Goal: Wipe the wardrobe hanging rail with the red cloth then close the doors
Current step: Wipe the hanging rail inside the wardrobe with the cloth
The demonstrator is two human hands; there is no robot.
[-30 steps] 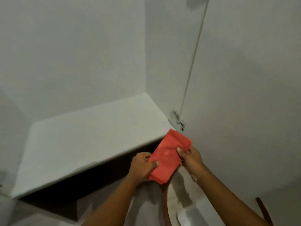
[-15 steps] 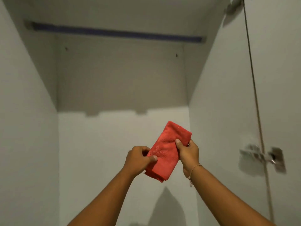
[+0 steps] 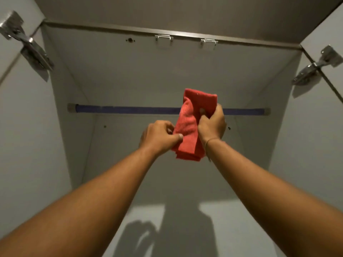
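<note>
A folded red cloth [image 3: 188, 127] is held up inside the white wardrobe, in front of the blue hanging rail [image 3: 126, 110] that spans the wardrobe from side to side. My right hand [image 3: 211, 125] grips the cloth's right side, its fingers curled into the fabric. My left hand [image 3: 160, 138] pinches the cloth's lower left edge between thumb and fingers. The cloth's top hides a short stretch of the rail right of centre. I cannot tell whether the cloth touches the rail.
The wardrobe's two doors stand open, with a metal hinge at upper left [image 3: 27, 47] and another at upper right [image 3: 315, 65]. Two small metal catches [image 3: 163, 38] sit under the top panel's front edge. The white side walls are close on both sides.
The view has tilted upward, from the shelf to the rail and top panel. Both hands have raised the cloth toward the rail, and my right hand has closed more tightly on it.
</note>
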